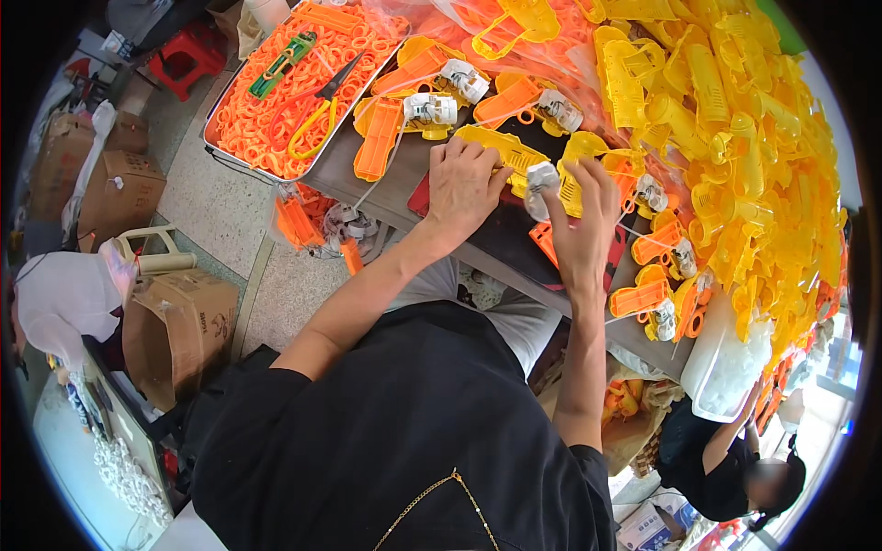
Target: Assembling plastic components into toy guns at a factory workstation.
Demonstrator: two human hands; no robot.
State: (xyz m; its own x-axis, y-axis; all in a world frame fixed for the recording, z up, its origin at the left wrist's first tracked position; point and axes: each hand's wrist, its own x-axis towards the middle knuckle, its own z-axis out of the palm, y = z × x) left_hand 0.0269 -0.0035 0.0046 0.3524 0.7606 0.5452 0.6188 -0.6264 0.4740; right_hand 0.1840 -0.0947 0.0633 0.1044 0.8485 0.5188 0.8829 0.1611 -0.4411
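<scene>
A yellow plastic toy shell half (510, 151) lies at the table edge in front of me. My left hand (462, 188) grips its left end, with fingers curled over it. My right hand (588, 216) is closed with its thumb against a white and clear cylindrical part (541, 184) at the shell's right end. The fingertips reach over a second yellow piece (571, 191). Just beyond my hands lie several part-built units, each with an orange box (378, 138) wired to a white cylindrical module (430, 108).
At the left, a metal tray (317, 174) holds orange rings, a green tool (283, 64) and pliers (312, 115). Yellow shells (726, 129) are heaped at the right, above a white bin (726, 367). Cardboard boxes (184, 321) stand on the floor; another person (726, 459) sits at lower right.
</scene>
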